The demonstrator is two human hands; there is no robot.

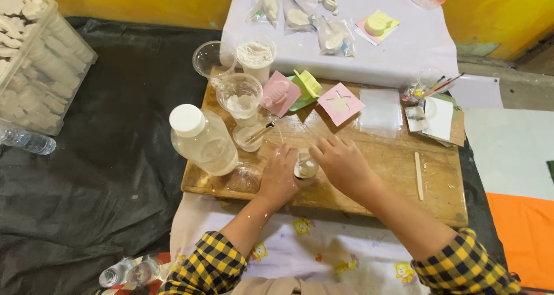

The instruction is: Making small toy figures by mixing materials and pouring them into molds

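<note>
White-capped bottle (202, 138), cup of white powder (255, 57), pink star mould (340, 103), wooden stick (419, 175), brushes (440, 87), clear bin (40, 58).

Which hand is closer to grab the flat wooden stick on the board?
The right hand. The wooden stick lies on its side of the board, while the left hand is further, by the small cup.

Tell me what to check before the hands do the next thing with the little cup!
1. Both hands on the little cup: left hand and right hand hold the small cup between them. Ok.
2. Cup upright on the wooden board: ok.
3. How full the cup is: cannot tell.
4. Capped bottle standing beside the left hand, close enough to bump: not ok.
5. Wooden stick lying free on the board, right of the hands: ok.
6. Pink star mould lying flat behind the hands: ok.
</note>
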